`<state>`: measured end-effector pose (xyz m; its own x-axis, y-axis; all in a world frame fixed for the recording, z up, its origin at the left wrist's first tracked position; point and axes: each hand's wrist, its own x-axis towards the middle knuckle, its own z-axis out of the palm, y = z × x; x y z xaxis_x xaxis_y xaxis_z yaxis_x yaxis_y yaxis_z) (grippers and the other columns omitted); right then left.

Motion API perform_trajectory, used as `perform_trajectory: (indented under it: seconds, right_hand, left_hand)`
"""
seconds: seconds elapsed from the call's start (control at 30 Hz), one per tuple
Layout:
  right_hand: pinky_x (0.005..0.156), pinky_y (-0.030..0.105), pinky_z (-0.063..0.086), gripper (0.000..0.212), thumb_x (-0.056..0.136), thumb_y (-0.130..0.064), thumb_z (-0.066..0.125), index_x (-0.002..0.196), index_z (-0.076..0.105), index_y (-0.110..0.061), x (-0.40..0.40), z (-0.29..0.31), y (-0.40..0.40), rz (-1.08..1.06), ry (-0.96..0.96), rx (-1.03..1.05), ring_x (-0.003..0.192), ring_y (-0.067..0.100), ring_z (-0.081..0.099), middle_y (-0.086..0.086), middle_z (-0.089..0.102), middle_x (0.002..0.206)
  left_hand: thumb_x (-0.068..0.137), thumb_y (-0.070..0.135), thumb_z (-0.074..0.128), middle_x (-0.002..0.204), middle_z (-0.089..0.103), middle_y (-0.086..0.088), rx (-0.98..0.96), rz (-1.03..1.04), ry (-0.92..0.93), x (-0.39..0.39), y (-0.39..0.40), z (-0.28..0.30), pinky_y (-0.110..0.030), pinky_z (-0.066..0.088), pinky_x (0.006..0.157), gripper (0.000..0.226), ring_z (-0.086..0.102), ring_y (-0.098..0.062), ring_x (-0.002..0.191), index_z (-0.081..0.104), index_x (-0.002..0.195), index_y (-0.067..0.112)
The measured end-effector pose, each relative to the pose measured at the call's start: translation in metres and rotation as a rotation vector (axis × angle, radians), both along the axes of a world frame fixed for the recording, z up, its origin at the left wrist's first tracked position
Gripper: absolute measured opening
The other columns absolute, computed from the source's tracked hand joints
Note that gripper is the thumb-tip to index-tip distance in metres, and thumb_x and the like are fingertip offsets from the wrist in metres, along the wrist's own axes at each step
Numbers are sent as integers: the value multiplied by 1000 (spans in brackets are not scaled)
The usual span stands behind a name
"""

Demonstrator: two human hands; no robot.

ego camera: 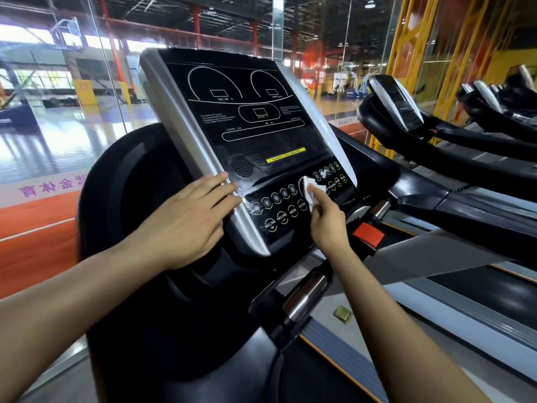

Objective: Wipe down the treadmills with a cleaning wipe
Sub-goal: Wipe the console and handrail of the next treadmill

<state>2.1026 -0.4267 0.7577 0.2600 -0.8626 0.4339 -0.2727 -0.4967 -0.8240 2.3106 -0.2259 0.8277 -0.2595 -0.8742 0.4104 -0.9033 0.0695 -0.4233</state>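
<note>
Pinched wipe (310,193) on console (247,135)

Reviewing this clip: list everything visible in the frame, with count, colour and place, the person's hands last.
Black treadmill console panel with silver side trim: one, centre, tilted toward the camera.
Round black console buttons: two rows, along the panel's lower edge.
Yellow warning strip: one, above the buttons.
White cleaning wipe: one, pressed on the middle buttons.
Red safety clip: one, below the console, right.
Chrome handlebar grip: one, under the console.
Further black treadmills: a row, right background.
Glass wall: left, a sports hall behind it.
Left hand: flat on the console's silver left edge.
Right hand: pinching the wipe.
</note>
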Motion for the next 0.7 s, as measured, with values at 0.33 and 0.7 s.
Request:
perform_trajectory:
  seconds: [0.33, 0.7]
  right_hand:
    - [120, 36, 32, 51, 104, -1, 43, 144, 52, -30, 10, -13, 125, 564, -93, -144, 143, 14, 40, -1, 52, 149]
    - [107, 9, 36, 60, 95, -12, 67, 147, 49, -35, 26, -12, 130, 294, 59, -346, 134, -5, 47, -18, 52, 146]
  left_hand:
    - [91, 16, 54, 160, 35, -15, -207, 180, 247, -1, 9, 11, -47, 34, 121, 64, 32, -34, 149, 39, 152, 3]
    - [93, 26, 46, 144, 52, -9, -288, 242, 295, 13, 18, 27, -44, 43, 109, 53, 46, -31, 134, 51, 143, 10]
